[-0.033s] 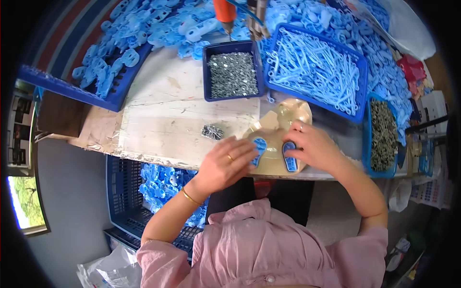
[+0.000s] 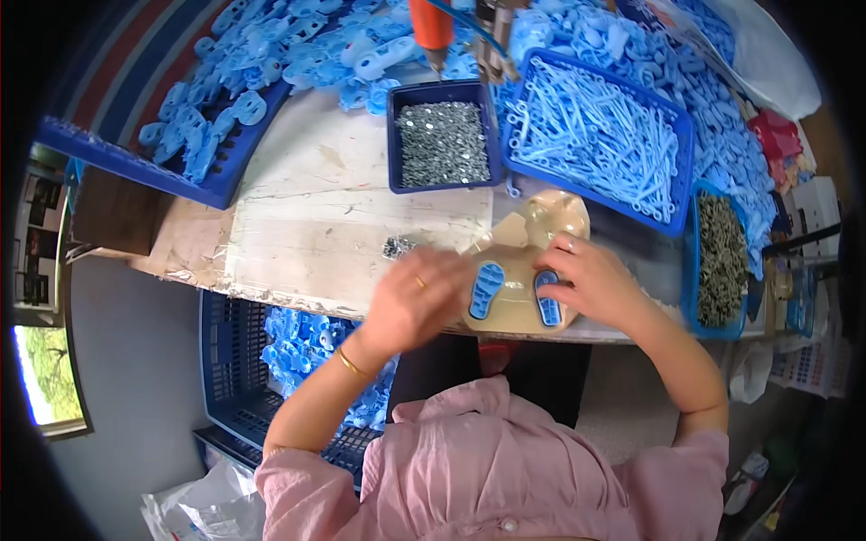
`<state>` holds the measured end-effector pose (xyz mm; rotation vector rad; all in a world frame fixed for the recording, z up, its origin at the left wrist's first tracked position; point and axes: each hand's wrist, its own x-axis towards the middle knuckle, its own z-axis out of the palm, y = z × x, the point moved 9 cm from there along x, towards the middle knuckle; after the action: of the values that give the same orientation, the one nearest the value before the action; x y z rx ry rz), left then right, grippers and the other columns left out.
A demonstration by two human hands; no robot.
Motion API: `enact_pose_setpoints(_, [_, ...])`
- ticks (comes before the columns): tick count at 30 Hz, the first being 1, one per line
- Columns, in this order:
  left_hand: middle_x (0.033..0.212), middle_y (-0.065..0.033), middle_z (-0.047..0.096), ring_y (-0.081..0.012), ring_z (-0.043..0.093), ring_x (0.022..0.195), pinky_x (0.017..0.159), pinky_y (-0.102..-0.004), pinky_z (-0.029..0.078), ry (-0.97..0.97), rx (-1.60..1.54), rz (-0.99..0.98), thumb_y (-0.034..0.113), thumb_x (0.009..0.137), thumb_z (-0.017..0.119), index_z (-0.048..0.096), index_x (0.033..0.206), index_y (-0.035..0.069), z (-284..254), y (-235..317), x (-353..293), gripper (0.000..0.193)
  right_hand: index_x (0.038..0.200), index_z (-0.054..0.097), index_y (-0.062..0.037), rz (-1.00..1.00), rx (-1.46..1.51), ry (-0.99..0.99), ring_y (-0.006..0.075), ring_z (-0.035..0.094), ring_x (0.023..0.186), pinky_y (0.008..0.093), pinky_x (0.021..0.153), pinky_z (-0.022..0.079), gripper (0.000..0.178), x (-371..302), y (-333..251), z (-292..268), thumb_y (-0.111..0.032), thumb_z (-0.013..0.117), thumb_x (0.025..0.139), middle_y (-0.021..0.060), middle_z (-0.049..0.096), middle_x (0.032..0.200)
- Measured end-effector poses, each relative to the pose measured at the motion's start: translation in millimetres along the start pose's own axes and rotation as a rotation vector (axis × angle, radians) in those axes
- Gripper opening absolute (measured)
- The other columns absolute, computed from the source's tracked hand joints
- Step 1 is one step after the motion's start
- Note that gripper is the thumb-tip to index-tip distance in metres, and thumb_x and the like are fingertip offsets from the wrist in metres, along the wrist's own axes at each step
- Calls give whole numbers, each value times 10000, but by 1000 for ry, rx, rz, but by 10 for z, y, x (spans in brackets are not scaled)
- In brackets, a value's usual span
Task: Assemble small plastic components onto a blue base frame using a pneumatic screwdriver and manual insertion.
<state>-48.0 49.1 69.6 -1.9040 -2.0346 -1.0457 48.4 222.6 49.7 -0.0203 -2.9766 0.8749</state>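
A tan moulded fixture (image 2: 515,290) lies at the table's front edge with two blue plastic pieces, ribbed and paddle-shaped, seated on it. Over the right blue piece (image 2: 548,305) my right hand (image 2: 591,275) curls, thumb and fingertips gripping its upper end. The left blue piece (image 2: 487,287) lies untouched, its whole top showing. Left of the fixture hovers my left hand (image 2: 417,298), its fingers bent and smeared by motion, close to a small heap of metal screws (image 2: 397,246). Whether it holds anything does not show.
Behind sit a dark blue bin of small metal parts (image 2: 443,144) and a blue tray of light blue looped sticks (image 2: 595,135). A turquoise tray of screws (image 2: 721,257) stands at right. An orange screwdriver (image 2: 432,27) hangs above. Blue plastic parts (image 2: 622,45) heap up behind; a crate (image 2: 236,370) stands below left.
My left hand has pulled back leftward from the left blue piece toward the screw heap, uncovering that piece. My right hand stays at the right piece. The whole view has shifted slightly.
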Motion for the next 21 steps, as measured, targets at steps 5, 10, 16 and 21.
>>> enact_pose_setpoints(5, [1232,-128,681,-355,623,1117,947,-441,493,294,200,-281,84,915,672,722,1090,83,-616,-1441,597,182,1007,692,-55,136,212,-10,288,686,807,376,705,529,181,32,150,10,-178,746,885,111,645,933])
enact_pose_setpoints(10, [1487,-147,511,-379,519,1308,1089,-451,447,-11,485,-344,98,952,604,751,1100,173,-420,-2737,1383,221,932,711,-83,103,109,76,278,698,778,374,675,533,109,121,87,32,-177,741,885,88,659,880])
enact_pose_setpoints(16, [1623,-156,331,-392,424,1418,1058,-447,520,-432,776,-388,16,903,569,565,1387,153,11,-2994,1540,503,947,731,-65,149,192,121,182,641,666,299,613,491,116,109,188,-8,-125,770,856,59,645,804])
enact_pose_setpoints(21, [1560,-282,338,-438,495,1319,1025,-437,505,379,561,-426,226,969,624,402,1442,-109,-1035,-2653,1074,620,969,724,-48,213,240,76,131,613,655,278,595,470,118,173,157,-51,-77,759,859,53,642,784])
